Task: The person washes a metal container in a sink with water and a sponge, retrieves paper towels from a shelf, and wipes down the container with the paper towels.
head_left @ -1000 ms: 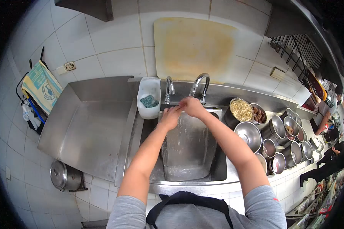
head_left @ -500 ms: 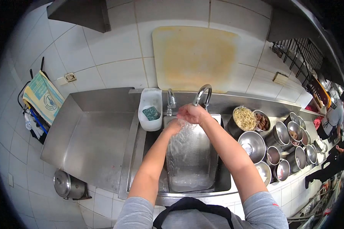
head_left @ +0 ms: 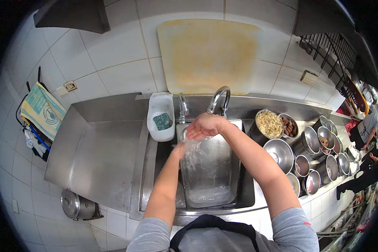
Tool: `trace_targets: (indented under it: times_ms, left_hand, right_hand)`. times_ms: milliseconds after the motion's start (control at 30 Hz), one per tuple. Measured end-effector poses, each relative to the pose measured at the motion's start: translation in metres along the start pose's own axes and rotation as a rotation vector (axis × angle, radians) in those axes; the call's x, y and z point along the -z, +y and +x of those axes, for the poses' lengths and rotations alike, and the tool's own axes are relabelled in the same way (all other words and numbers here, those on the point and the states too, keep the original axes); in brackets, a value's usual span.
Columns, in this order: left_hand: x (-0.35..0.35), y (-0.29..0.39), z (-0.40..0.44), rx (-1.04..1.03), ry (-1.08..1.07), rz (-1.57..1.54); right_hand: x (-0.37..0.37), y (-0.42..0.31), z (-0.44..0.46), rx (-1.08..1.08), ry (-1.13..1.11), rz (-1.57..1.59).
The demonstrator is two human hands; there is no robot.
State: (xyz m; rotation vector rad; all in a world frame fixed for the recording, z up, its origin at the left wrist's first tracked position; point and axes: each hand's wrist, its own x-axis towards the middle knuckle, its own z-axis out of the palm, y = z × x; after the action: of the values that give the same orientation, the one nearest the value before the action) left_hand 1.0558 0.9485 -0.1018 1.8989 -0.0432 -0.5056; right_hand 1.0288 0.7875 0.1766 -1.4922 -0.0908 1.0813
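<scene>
Under the curved faucet (head_left: 219, 97), my right hand (head_left: 206, 126) is turned palm up with its fingers stretched out to the left, water running over it. It holds nothing. My left hand (head_left: 181, 148) is just below and left of its fingertips, smeared by motion and spray, so its fingers do not show clearly. Beneath both hands a rectangular metal tray (head_left: 212, 176) lies in the sink (head_left: 246, 191), with water splashing into it. A second tap (head_left: 183, 105) stands to the left, beside a white plastic holder (head_left: 161, 133) with a green scouring pad (head_left: 163, 121) in it.
A steel side basin (head_left: 105, 159) is on the left, a lidded pot (head_left: 77, 205) below it. On the right stand a container of bean sprouts (head_left: 269, 124) and several steel bowls (head_left: 279, 154). A cutting board (head_left: 210, 56) leans on the wall. Another person (head_left: 367, 134) is at far right.
Both hands have shifted left, and my right hand's fingers have straightened out. My left hand has moved down, away from the faucet. The camera view has shifted slightly.
</scene>
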Motion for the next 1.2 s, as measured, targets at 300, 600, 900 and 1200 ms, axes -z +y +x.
trace_targets:
  times_ms: [300,600,900,1200]
  left_hand:
    - [-0.058,-0.112,-0.026,0.561,-0.188,-0.338]
    - [-0.011,0.089,0.057,-0.117,-0.27,-0.56]
    - [-0.02,0.136,0.028,-0.531,-0.448,-0.068]
    - [-0.05,0.199,-0.029,0.204,-0.913,-0.484]
  right_hand:
    - [0.028,0.012,0.028,0.205,0.255,-0.972]
    - [0.003,-0.013,-0.013,0.278,0.536,-1.448]
    - [0.015,-0.008,-0.035,0.485,0.667,-1.344]
    - [0.025,-0.011,-0.046,0.388,0.466,-1.013]
